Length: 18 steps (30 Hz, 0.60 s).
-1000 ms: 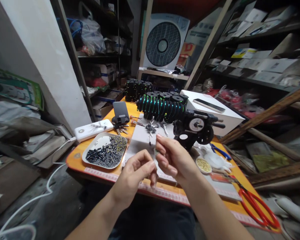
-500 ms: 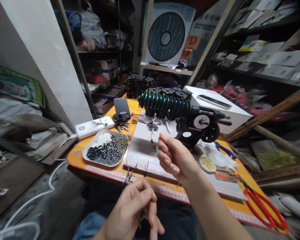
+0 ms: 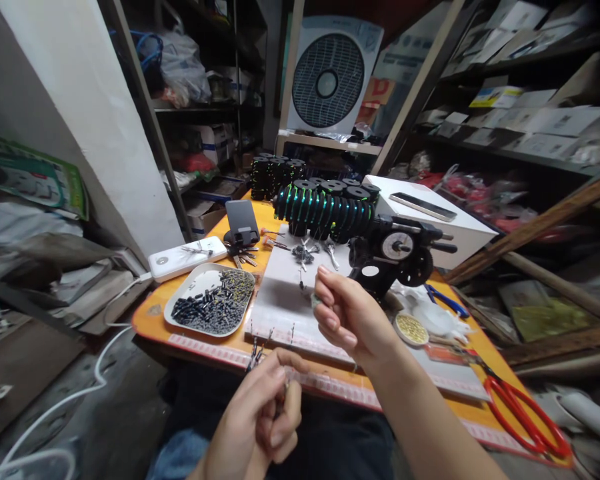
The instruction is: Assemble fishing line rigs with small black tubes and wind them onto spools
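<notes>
Room over board (image 3: 275, 300); black machine (image 3: 397, 248) apparently blocks beyond.

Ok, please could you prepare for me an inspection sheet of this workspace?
Surface: orange table, with grey-white board on it.
Job's things: dark beads in white tray; gold beads in round dish.
Clutter: keys, red-handled scissors and blue-handled pliers lie on table.
Hands: left hand has curled fingers, contents unclear; right hand has a pale bit at its fingertips, grip unclear.
Cables: white cable runs down beside table, left.
Surroundings: box fan behind; loaded shelves on both sides.
</notes>
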Tool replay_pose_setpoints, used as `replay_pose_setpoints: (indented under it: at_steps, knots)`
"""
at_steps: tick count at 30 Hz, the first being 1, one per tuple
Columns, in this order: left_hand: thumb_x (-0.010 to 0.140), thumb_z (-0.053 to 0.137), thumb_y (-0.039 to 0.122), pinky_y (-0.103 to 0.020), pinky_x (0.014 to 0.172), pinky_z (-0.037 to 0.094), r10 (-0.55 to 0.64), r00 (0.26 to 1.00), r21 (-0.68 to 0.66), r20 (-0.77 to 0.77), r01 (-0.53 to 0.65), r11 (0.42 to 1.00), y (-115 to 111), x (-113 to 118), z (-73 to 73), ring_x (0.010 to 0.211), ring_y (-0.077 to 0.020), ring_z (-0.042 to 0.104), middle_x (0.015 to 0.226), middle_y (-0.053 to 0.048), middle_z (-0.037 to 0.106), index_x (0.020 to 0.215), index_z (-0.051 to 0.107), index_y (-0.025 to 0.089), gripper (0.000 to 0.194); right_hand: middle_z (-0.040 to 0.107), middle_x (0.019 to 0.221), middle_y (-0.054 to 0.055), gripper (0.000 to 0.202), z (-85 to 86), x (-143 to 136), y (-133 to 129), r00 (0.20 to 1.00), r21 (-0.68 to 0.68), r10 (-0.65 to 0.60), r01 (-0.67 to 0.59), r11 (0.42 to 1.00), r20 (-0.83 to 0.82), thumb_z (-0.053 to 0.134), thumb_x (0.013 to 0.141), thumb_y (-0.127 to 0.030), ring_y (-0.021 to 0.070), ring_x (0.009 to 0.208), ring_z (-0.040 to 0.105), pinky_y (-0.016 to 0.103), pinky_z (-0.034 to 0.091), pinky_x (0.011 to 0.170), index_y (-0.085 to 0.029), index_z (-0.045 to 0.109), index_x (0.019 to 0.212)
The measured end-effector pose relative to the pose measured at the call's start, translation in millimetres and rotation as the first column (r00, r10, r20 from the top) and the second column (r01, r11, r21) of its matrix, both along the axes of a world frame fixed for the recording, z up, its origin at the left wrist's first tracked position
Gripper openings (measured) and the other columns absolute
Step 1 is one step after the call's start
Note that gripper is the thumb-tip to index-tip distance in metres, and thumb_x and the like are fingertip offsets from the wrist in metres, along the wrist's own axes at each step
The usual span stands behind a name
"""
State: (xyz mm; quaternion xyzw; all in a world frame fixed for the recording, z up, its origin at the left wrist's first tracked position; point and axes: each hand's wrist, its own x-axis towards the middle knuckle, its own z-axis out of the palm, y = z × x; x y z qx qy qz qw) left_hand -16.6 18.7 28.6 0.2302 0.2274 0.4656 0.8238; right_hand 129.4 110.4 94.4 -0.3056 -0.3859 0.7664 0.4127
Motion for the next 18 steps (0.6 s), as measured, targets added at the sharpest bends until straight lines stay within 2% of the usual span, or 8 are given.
replay_pose_setpoints:
  at_steps: [6, 11, 14, 16, 18]
  knots:
    - [0.087, 0.064, 0.041, -0.013, 0.034, 0.012, 0.013, 0.998, -0.024, -0.059, -0.014, 1.0, 2, 4, 0.5, 0.035, -0.0039, 0.006, 0.04, 0.013, 0.025, 0.078, 0.049, 0.021, 0.027, 0.049, 0.038, -0.007, 0.043, -1.7, 0, -1, 1.0, 0.013, -0.004, 0.004, 1.0, 0.03, 0.066, 0.081, -0.049, 0.0008, 0.022, 0.025, 0.01, 0.017, 0.024, -0.019, 0.043, 0.059]
    - [0.087, 0.064, 0.04, -0.013, 0.036, 0.016, 0.013, 0.996, -0.015, -0.084, -0.014, 1.0, -1, 4, -3.4, 0.036, -0.0035, 0.008, 0.041, 0.013, 0.027, 0.075, 0.045, 0.021, 0.03, 0.045, 0.037, -0.008, 0.046, -6.4, -4, 0, 0.995, 0.055, -0.034, 0.029, 0.998, 0.096, 0.063, 0.079, -0.055, 0.0011, 0.023, 0.022, 0.011, 0.015, 0.023, -0.02, 0.04, 0.059]
    - [0.088, 0.062, 0.041, -0.013, 0.036, 0.017, 0.035, 0.994, 0.002, -0.1, -0.035, 0.999, -3, 3, -7.4, 0.036, -0.0035, 0.01, 0.041, 0.013, 0.032, 0.077, 0.046, 0.021, 0.028, 0.047, 0.039, -0.008, 0.046, -9.4, -5, 1, 0.981, 0.133, -0.074, 0.051, 0.99, 0.178, 0.059, 0.082, -0.057, 0.0017, 0.024, 0.022, 0.013, 0.015, 0.024, -0.021, 0.042, 0.061]
    - [0.089, 0.061, 0.042, -0.014, 0.037, 0.016, 0.048, 0.992, 0.012, -0.113, -0.047, 0.999, -3, 4, -11.3, 0.035, -0.003, 0.012, 0.042, 0.011, 0.039, 0.08, 0.048, 0.02, 0.027, 0.05, 0.041, -0.006, 0.041, -10.4, -4, 2, 0.957, 0.235, -0.153, 0.094, 0.967, 0.245, 0.056, 0.085, -0.058, 0.003, 0.025, 0.028, 0.013, 0.018, 0.026, -0.019, 0.053, 0.071]
    - [0.089, 0.061, 0.043, -0.014, 0.037, 0.014, 0.047, 0.99, 0.022, -0.134, -0.045, 0.999, -1, 6, -16.1, 0.035, -0.0016, 0.012, 0.045, 0.009, 0.048, 0.083, 0.05, 0.019, 0.027, 0.054, 0.044, -0.006, 0.038, -9.8, -1, 6, 0.91, 0.371, -0.294, 0.175, 0.912, 0.293, 0.054, 0.088, -0.057, 0.0046, 0.028, 0.034, 0.014, 0.021, 0.028, -0.019, 0.06, 0.095]
